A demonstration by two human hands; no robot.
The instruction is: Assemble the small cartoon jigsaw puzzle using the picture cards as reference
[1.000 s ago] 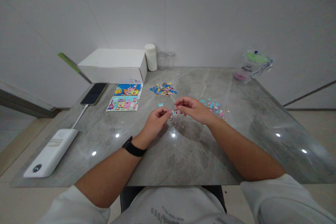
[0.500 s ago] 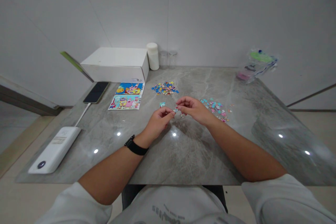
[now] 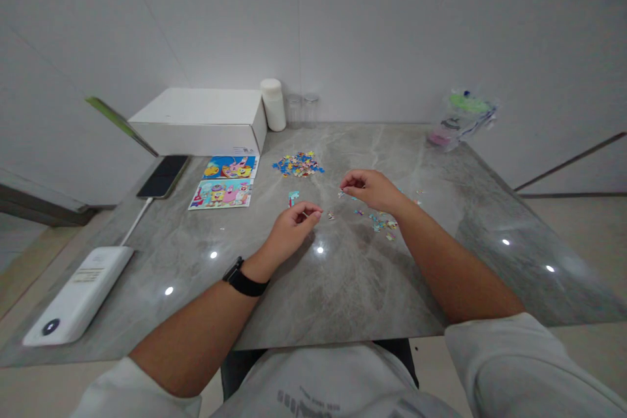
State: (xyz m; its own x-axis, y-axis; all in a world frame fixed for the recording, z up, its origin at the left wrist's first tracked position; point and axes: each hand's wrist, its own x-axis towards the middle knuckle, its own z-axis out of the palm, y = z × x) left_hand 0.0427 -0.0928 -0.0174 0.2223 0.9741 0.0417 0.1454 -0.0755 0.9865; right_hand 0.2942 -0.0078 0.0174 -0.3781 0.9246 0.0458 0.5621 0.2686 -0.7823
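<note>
My left hand [image 3: 295, 227], with a black watch on its wrist, hovers over the middle of the table, thumb and forefinger pinched together. Whatever lies in that pinch is too small to make out. A small joined bit of jigsaw puzzle [image 3: 292, 198] in turquoise and red lies just beyond it, and a loose puzzle piece [image 3: 331, 215] is right of its fingertips. Farther right, my right hand [image 3: 371, 189] is closed in a pinch on a small puzzle piece [image 3: 341, 194]. Its forearm partly covers a scattered pile of turquoise and pink puzzle pieces [image 3: 379, 222].
A second pile of blue and yellow puzzle pieces [image 3: 298, 164] lies farther back. At left are two cartoon picture cards [image 3: 223, 194], a phone [image 3: 163, 176] cabled to a white power bank [image 3: 78, 294], and a white box [image 3: 196, 124]. A white bottle [image 3: 273, 106] and plastic bag [image 3: 463, 121] stand behind.
My hands, close together before, are now apart: the right has moved away from the left, off to the right. The whole view has shifted slightly.
</note>
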